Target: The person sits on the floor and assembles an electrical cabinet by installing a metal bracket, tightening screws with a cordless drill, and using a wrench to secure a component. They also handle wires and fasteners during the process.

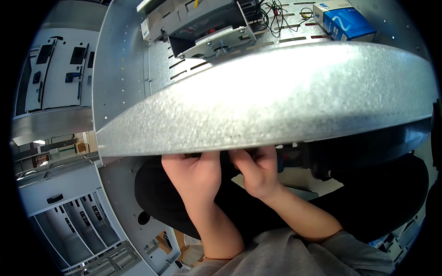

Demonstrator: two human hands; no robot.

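Note:
A wide galvanized sheet-metal panel edge (276, 106) runs across the view in front of me. Beneath its near edge is my left hand (195, 172), with its fingertips hidden by the metal. Close beside it, my right hand (258, 170) has its thumb and fingers curled together under the same edge. Whatever the right hand's fingertips hold is hidden. To the right of that hand, partly in shadow under the panel, are dark fittings (292, 156) whose kind I cannot make out.
Behind the panel, a grey and black device (207, 32) stands on a slotted metal plate. Thin black cables (276, 16) lie beside it, near a blue and white cardboard box (345, 23). White cabinet doors (62, 69) with black handles and a slotted rack (76, 225) are at left.

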